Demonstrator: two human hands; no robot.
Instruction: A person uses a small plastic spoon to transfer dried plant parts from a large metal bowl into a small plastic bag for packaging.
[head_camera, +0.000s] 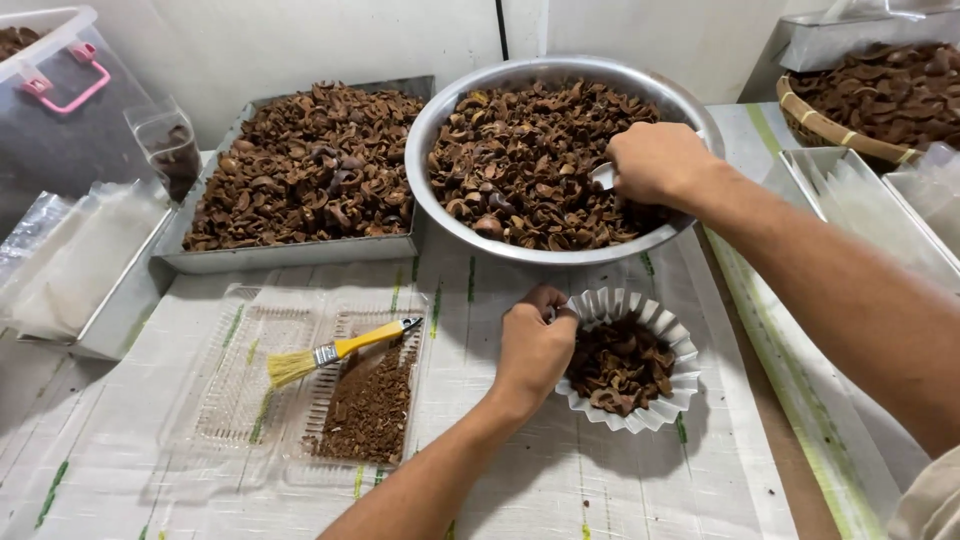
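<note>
My left hand (533, 345) pinches the rim of a white fluted paper cup (655, 318) partly filled with brown shell pieces. My right hand (655, 163) is closed on a white scoop (603, 176), dipped into a large round metal bowl (560, 72) full of brown shell pieces. The scoop is mostly hidden by my fingers. The paper cup sits just in front of the bowl on a white woven sheet (520, 480).
A square metal tray (300, 250) heaped with shells stands left of the bowl. In front lies a clear plastic tray (240, 380) with brown crumbs and a yellow-handled brush (335, 351). A woven basket (830, 130) of shells, metal trays and plastic containers surround the area.
</note>
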